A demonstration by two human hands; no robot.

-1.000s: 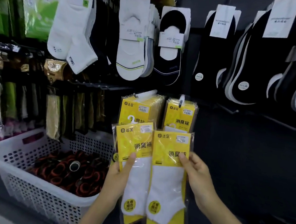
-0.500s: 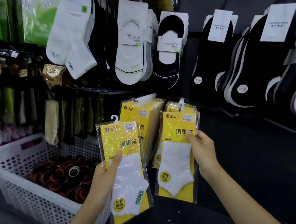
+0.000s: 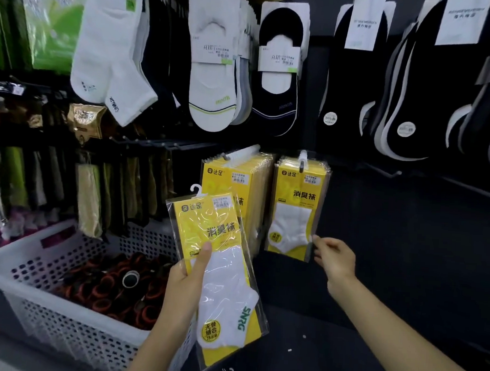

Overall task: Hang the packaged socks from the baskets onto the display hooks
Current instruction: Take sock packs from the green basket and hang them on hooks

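White basket point(image 3: 49, 260) sits lower left; hung packs point(image 3: 296, 205) occupy the hooks beside it. Left hand point(image 3: 187, 284) grips one sock pack point(image 3: 222, 269), thumb across its front, hanger point(image 3: 196, 189) uppermost, likely for hooking. Right hand point(image 3: 333, 258), loosely curled and holding nothing, is just beside the hung packs' lower corner, open room rightward.

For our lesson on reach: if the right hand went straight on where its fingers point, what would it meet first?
Probably the hung pack on the right hook: the right hand points up-left at its lower corner, though depth is unclear.
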